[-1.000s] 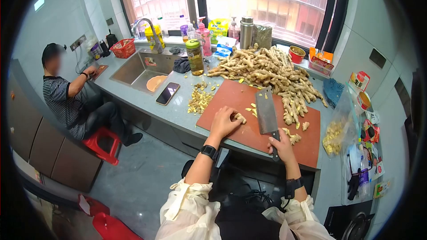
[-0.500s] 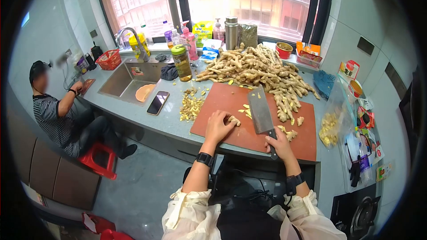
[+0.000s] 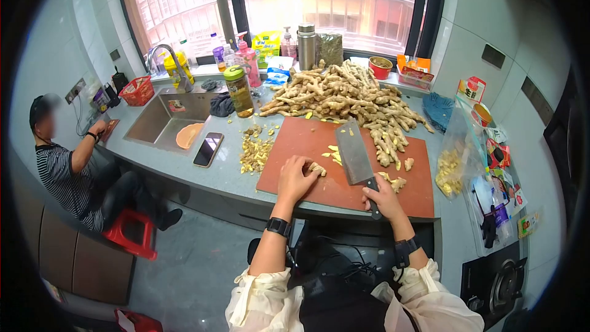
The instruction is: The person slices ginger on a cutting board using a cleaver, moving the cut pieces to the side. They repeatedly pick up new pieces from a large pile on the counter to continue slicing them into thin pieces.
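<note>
My left hand (image 3: 297, 177) is closed on a small piece of ginger (image 3: 317, 169) at the front left of the reddish-brown cutting board (image 3: 283, 147). In my right hand (image 3: 382, 197) is the black handle of a cleaver (image 3: 354, 154), its broad blade pointing away from me over the board, apart from the ginger piece. Yellow ginger slices (image 3: 334, 155) lie between the left hand and the blade. Just right of the cleaver are loose ginger pieces (image 3: 397, 182). A large heap of whole ginger (image 3: 350, 95) covers the back of the board and the counter behind.
Ginger trimmings (image 3: 253, 150) lie left of the board, with a phone (image 3: 209, 149), a bottle (image 3: 238, 92) and a sink (image 3: 147, 124) beyond. A plastic bag of ginger pieces (image 3: 450, 169) stands at right, near a stove (image 3: 495, 289). Another person (image 3: 67, 166) sits at far left on a red stool (image 3: 131, 233).
The whole view has shifted slightly, so the scene sits a little further left. Both hands keep nearly the same grip and place over the board.
</note>
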A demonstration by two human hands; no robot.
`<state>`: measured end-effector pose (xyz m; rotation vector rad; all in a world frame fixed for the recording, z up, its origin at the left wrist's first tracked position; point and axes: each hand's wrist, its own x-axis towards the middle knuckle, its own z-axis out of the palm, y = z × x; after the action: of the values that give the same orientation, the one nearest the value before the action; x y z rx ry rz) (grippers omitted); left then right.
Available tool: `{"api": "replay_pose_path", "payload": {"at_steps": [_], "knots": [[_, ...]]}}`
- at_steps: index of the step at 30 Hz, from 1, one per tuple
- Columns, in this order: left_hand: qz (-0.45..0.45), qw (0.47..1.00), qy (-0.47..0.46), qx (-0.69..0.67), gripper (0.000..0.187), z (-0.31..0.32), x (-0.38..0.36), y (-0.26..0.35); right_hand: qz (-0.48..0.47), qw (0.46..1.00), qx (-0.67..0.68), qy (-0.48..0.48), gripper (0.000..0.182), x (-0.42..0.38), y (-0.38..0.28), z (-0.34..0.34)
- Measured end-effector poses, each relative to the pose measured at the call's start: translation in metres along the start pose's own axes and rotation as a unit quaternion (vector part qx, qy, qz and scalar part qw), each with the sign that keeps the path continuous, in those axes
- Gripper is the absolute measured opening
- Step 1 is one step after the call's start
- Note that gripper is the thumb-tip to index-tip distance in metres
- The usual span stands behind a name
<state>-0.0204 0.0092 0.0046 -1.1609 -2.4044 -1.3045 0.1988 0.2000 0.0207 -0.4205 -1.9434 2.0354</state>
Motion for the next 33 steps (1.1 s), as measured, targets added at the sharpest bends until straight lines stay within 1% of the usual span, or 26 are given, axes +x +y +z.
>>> {"api": "replay_pose_path", "payload": {"at_steps": [8,11,16,21,24,33], "knots": [[0.002,1.000,-0.004,-0.007,0.029,0.000,0.000,0.000,0.002,1.000,-0.003,0.004,0.038,-0.001,0.002,0.001],[0.000,1.000,-0.006,-0.007,0.031,-0.003,0.000,0.001,0.005,1.000,-0.025,0.012,0.036,-0.002,-0.003,0.003],[-0.013,1.000,-0.005,-0.005,0.029,-0.001,-0.001,-0.002,0.001,1.000,-0.023,0.020,0.035,0.000,0.003,0.002],[-0.002,1.000,0.003,-0.017,0.027,0.000,-0.002,-0.004,0.002,0.999,-0.040,0.030,0.034,-0.001,0.005,0.003],[-0.010,1.000,0.002,-0.016,0.026,-0.001,-0.002,-0.003,0.003,0.998,-0.035,0.044,0.035,-0.002,0.007,0.006],[-0.012,1.000,-0.001,-0.028,0.026,-0.002,-0.002,-0.004,0.004,0.999,-0.015,0.037,0.032,-0.004,0.000,0.008]]}}
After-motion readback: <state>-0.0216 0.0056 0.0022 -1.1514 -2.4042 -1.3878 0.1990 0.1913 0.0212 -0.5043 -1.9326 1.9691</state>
